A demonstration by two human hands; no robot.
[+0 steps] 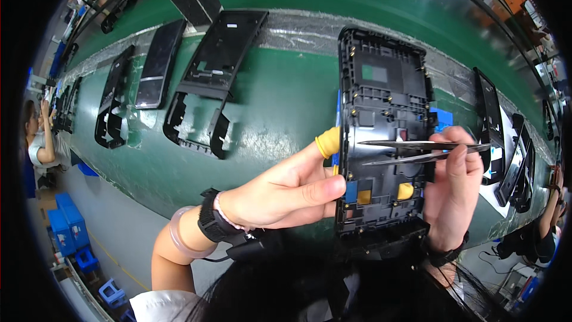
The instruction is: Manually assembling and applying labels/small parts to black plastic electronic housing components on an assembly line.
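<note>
Thumb and fingers of the left hand (280,197), two of them yellow-tipped, clamp the left edge of a black housing (381,122), raised above the green bench (286,95). Right-hand (456,197) fingertips pinch dark tweezers (426,144), whose parted points lie across the housing's middle. Other black frames (208,56) rest on the bench; blue crates (68,223) stand on the gray floor (134,223) at left, near a co-worker (42,149).
</note>
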